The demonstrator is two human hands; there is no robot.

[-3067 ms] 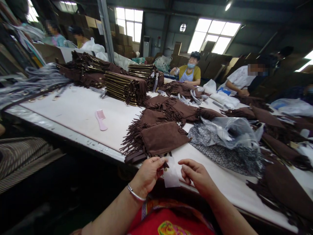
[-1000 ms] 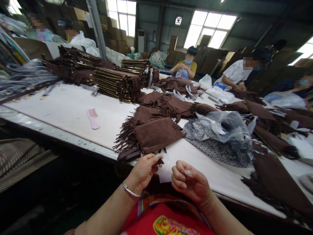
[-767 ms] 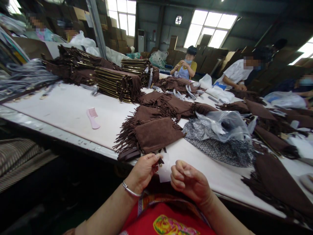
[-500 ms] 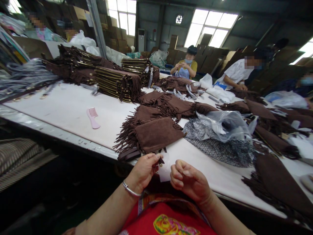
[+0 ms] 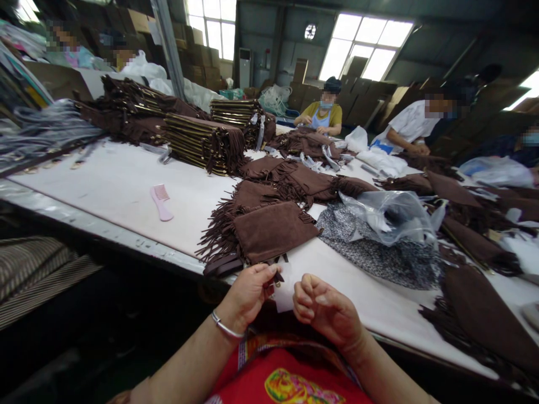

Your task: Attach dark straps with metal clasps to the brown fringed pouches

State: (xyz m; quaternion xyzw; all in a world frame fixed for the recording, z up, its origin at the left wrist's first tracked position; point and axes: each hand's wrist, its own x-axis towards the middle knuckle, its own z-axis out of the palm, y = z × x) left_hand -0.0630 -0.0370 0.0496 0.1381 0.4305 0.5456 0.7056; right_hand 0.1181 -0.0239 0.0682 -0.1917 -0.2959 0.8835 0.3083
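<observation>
My left hand [image 5: 251, 293] pinches the end of a dark brown strap [image 5: 278, 276] with a small gold-coloured metal fitting, at the table's front edge. Just beyond it lies a brown fringed bag [image 5: 275, 231], flat on the table, its fringe spread to the left. My right hand [image 5: 325, 310] is closed, thumb against curled fingers, a short way right of the strap; whatever it may hold is too small or hidden. A translucent white piece of sheet [image 5: 284, 294] hangs between both hands. A rolled dark strap [image 5: 223, 266] rests left of the bag.
On the white table [image 5: 105, 185] lies a pink comb [image 5: 161, 203]. Stacked brown bags [image 5: 202, 140] stand behind it. Right of my bag are clear plastic [image 5: 391, 213] and black-and-white speckled fabric [image 5: 370, 252]. More brown bags [image 5: 484, 314] lie at right. Co-workers sit across the table.
My two hands, the strap and the bag hold nearly the same positions. Across the table, the co-worker in yellow has lowered both hands from chest height towards the bags.
</observation>
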